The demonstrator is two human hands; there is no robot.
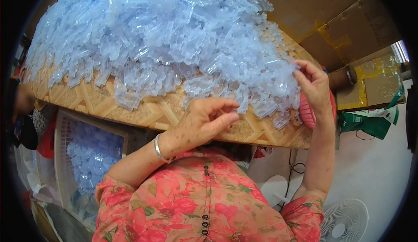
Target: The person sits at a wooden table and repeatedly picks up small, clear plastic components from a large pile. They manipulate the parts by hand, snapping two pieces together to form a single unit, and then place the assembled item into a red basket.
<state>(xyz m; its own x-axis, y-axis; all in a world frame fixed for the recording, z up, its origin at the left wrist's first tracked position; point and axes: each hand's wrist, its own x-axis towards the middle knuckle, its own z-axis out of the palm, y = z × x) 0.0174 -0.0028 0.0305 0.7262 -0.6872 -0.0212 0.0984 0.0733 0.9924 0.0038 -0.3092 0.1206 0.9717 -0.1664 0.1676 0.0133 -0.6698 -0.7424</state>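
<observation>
A large heap of clear, bluish plastic pieces (165,37), many of them flat and strip-like, covers most of the wooden-patterned table (150,111). My left hand (202,119), with a silver bangle at the wrist, hovers by the table's near edge in front of the heap. Its fingers are loosely bent, thumb and forefinger apart, and I see nothing between them. At the heap's right end, my right hand (314,85) has its fingertips closed on a clear plastic piece; its outline blends with the heap. Partly behind the right wrist is a red slatted basket (306,111).
Below the table's left side stands a pale crate (62,155) filled with bluish plastic pieces. Cardboard boxes (357,28) rise at the back right, beside a brown cylinder (344,77). A green bag (365,124) lies at right, and a white fan (344,220) stands on the floor.
</observation>
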